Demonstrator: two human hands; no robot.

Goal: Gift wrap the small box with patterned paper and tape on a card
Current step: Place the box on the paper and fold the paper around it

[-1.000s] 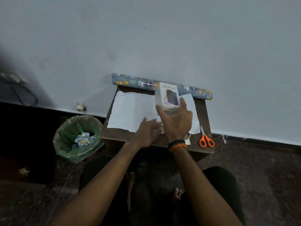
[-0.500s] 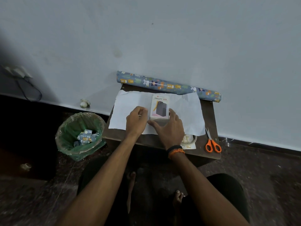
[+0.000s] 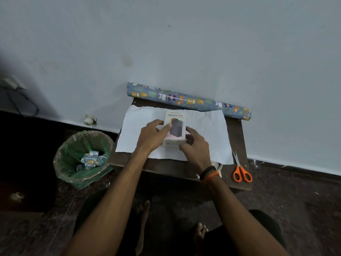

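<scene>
A small white box (image 3: 175,121) with a dark picture lies flat on a cut sheet of paper (image 3: 208,130) lying white side up on a low wooden table (image 3: 236,130). My left hand (image 3: 152,136) grips the box's left side, thumb across its top face. On the right, my right hand (image 3: 196,146) holds the near right corner with curled fingers. A roll of blue patterned paper (image 3: 188,100) lies along the wall at the table's back. A tape roll (image 3: 218,166) peeks out behind my right wrist. No card is visible.
Orange-handled scissors (image 3: 240,171) lie at the table's right front corner. A bin with a green liner (image 3: 83,157) holding patterned paper scraps stands on the floor to the left. The wall rises right behind the table. My bare feet (image 3: 200,230) are below the table.
The box, held upright near the roll a second ago, now lies flat on the middle of the sheet. My left hand moved from the sheet onto the box's left side.
</scene>
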